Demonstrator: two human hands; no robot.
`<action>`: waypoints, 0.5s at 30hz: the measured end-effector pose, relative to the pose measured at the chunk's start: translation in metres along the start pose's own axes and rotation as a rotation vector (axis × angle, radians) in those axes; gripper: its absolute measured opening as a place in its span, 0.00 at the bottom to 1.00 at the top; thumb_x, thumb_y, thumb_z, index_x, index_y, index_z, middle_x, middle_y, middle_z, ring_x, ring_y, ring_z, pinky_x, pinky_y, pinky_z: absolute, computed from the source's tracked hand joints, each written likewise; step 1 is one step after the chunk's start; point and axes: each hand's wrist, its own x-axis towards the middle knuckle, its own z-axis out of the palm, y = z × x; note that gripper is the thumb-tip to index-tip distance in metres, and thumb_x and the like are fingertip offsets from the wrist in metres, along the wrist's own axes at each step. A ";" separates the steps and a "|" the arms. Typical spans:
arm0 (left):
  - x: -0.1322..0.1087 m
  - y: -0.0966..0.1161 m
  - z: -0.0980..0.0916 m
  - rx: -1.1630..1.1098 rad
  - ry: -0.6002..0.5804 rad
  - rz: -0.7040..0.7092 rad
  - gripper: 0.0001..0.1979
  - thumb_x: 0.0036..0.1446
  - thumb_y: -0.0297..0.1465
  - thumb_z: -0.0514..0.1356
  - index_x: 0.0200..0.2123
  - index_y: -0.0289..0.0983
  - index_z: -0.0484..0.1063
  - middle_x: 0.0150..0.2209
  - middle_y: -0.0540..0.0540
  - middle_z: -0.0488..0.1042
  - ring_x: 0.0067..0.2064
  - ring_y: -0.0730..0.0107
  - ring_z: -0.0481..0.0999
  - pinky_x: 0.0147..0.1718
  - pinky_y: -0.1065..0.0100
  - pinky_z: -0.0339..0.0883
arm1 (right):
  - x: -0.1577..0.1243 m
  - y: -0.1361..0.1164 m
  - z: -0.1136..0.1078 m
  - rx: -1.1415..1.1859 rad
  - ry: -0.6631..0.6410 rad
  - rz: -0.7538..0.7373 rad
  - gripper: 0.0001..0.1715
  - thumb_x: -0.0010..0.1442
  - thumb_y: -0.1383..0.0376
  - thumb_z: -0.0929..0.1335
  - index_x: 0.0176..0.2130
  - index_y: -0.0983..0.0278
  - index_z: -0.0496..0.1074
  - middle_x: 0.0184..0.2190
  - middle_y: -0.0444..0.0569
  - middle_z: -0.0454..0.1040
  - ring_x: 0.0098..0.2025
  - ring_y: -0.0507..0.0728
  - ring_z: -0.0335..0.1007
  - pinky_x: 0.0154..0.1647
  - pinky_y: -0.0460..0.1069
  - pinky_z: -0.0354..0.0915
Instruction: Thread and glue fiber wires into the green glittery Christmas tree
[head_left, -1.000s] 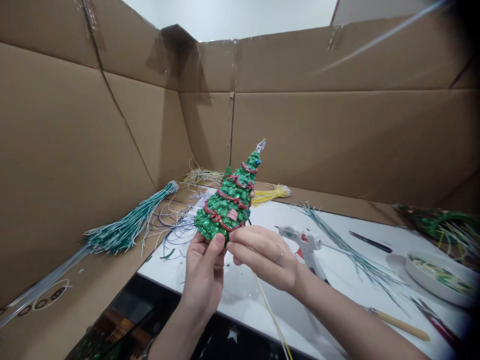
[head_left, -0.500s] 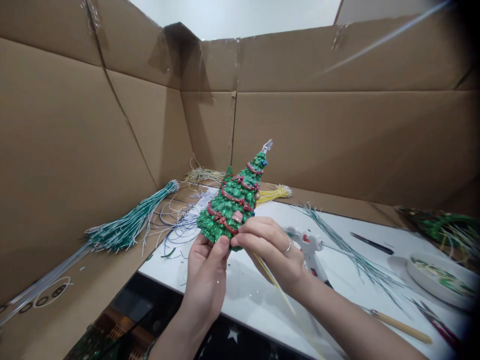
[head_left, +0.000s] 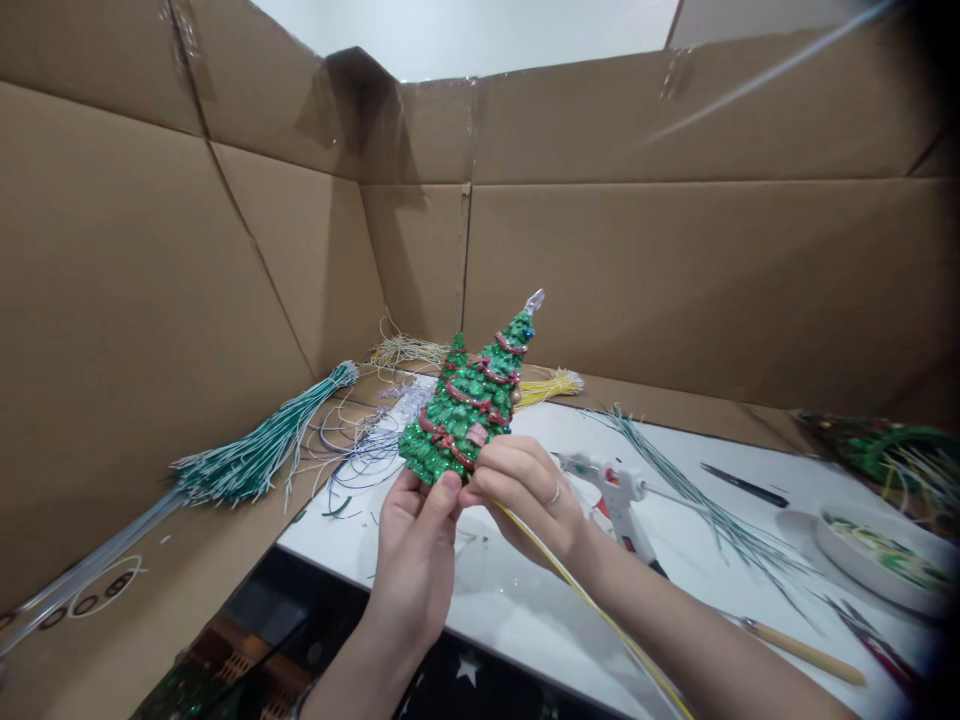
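A small green glittery Christmas tree (head_left: 469,400) with red garlands and a clear tip is held up over the white table (head_left: 525,610), tilted to the right. My left hand (head_left: 416,550) grips its base from below, thumb against the lower edge. My right hand (head_left: 525,490), a ring on one finger, pinches a thin yellow fibre (head_left: 600,615) at the tree's lower right edge; the fibre trails down to the right along my forearm.
Bundles of green-white fibres (head_left: 255,455), yellow fibres (head_left: 551,385) and loose wires (head_left: 360,445) lie at the back left. A white glue gun (head_left: 615,490), a green fibre bundle (head_left: 697,500), a black tool (head_left: 742,483), a white dish (head_left: 877,560) and a wooden-handled tool (head_left: 802,650) lie to the right. Cardboard walls (head_left: 675,280) surround the table.
The tree has shifted a little to the right and tilted further. My right hand has moved up against the tree's base, and the yellow fibre has swung from hanging down to trailing right.
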 end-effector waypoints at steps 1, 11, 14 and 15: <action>0.000 0.000 0.000 -0.001 0.003 0.008 0.04 0.52 0.27 0.69 0.32 0.38 0.78 0.30 0.52 0.78 0.29 0.82 0.74 0.36 0.79 0.71 | 0.000 0.001 0.001 0.002 0.003 0.004 0.07 0.63 0.72 0.66 0.43 0.68 0.69 0.37 0.55 0.75 0.45 0.59 0.72 0.42 0.55 0.75; 0.000 0.000 -0.001 0.032 0.016 0.000 0.13 0.53 0.29 0.68 0.44 0.40 0.77 0.36 0.48 0.79 0.37 0.74 0.77 0.43 0.70 0.72 | 0.000 0.004 0.002 0.002 0.027 0.017 0.08 0.62 0.74 0.67 0.43 0.69 0.70 0.40 0.57 0.75 0.44 0.57 0.72 0.43 0.53 0.74; -0.001 -0.001 -0.001 0.019 0.013 -0.008 0.12 0.53 0.29 0.68 0.42 0.40 0.77 0.34 0.49 0.79 0.36 0.76 0.77 0.41 0.72 0.71 | -0.001 0.004 0.004 -0.015 0.045 0.009 0.11 0.61 0.75 0.67 0.45 0.70 0.70 0.42 0.58 0.76 0.44 0.57 0.72 0.42 0.53 0.74; -0.001 -0.001 -0.001 0.017 0.015 -0.012 0.11 0.53 0.29 0.68 0.42 0.39 0.77 0.34 0.49 0.79 0.36 0.76 0.77 0.41 0.73 0.71 | -0.001 0.004 0.005 -0.018 0.050 0.007 0.11 0.61 0.75 0.67 0.45 0.70 0.70 0.42 0.58 0.76 0.44 0.57 0.73 0.42 0.53 0.74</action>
